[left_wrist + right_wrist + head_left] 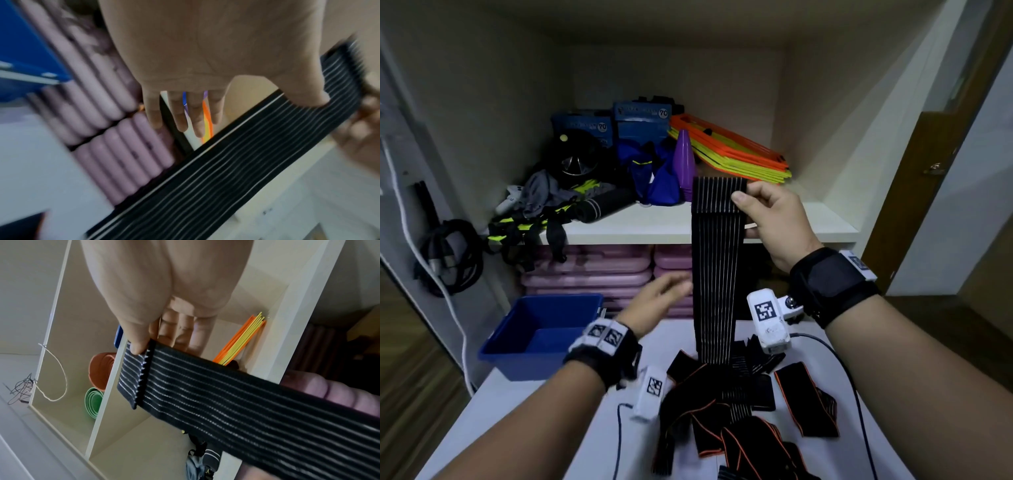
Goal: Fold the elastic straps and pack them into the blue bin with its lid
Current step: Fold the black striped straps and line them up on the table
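My right hand point(763, 209) pinches the top end of a black elastic strap with thin white stripes point(714, 267) and holds it up so it hangs down to the white table point(558, 428). In the right wrist view the thumb point(135, 344) presses the strap's stitched end point(141, 374) against the fingers. My left hand point(657, 305), blurred, is open beside the strap's left edge at mid-height; its straight fingers point(183, 113) lie just above the strap point(236, 159). A heap of black straps with orange edging point(739, 411) lies on the table. The blue bin point(541, 335) stands open at the table's left, with nothing seen inside. No lid shows.
A white shelf point(654, 222) ahead carries blue boxes, blue bags, a purple cone point(684, 161), orange and yellow frames point(732, 150) and black gear. Pink stacked cases point(592, 270) fill the space below it. Cables hang at the left wall point(452, 257). A black wire point(856, 387) crosses the table.
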`<state>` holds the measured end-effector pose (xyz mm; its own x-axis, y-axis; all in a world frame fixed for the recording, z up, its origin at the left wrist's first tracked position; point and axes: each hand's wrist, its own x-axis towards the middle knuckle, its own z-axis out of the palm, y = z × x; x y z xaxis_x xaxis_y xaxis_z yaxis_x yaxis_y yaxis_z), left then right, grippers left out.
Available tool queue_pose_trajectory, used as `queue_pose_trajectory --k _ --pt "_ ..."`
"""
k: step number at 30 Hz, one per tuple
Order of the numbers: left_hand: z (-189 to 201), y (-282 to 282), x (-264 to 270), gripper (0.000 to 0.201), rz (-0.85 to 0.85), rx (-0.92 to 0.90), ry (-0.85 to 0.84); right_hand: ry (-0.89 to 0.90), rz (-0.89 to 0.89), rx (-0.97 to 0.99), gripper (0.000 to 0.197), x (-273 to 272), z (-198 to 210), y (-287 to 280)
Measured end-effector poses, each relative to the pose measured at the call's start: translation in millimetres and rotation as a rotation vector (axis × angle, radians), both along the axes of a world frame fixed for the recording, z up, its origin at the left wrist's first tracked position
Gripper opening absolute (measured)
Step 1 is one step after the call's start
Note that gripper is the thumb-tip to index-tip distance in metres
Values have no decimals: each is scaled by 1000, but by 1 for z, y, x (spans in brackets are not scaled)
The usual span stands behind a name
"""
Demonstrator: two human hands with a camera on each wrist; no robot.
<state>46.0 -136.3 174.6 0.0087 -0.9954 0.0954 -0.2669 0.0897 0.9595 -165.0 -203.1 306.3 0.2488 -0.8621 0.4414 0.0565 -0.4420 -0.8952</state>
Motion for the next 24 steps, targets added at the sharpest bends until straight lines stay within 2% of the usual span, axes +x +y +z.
queue_pose_trajectory --k 3,5,8,11,13,15,16,18,19,20,21,22,24 --pt "75 -11 7 72 60 -205 73 5 38 41 15 5 -10 -1" --pt "115 -14 6 65 49 -289 41 3 63 64 15 10 -16 1" --pt "153 -16 3 43 -7 -299 -170 -12 102 93 16 18 -22 2" --pt "159 -18 6 15 -36 -260 -366 -21 127 83 17 26 -25 2" --pt "160 -16 9 6 -15 -235 -393 -47 164 98 17 34 -28 3" --pt "159 -12 15 6 50 -233 -354 -46 191 108 13 42 -40 4" --pt "157 -10 20 5 98 -237 -320 -4 143 87 11 45 -51 3" --pt "150 -5 29 8 228 -234 -215 113 -118 29 10 46 -81 3" --pt "142 -3 34 11 298 -223 -142 121 -237 72 18 47 -100 7" --pt "133 -1 40 13 361 -212 -59 83 -261 202 27 50 -119 17" --pt "122 1 45 14 414 -196 25 21 -158 413 35 57 -133 32" --pt "110 4 48 16 451 -168 113 -16 23 645 44 67 -143 49" --pt "82 11 51 15 484 -80 308 -66 330 942 69 88 -151 72"
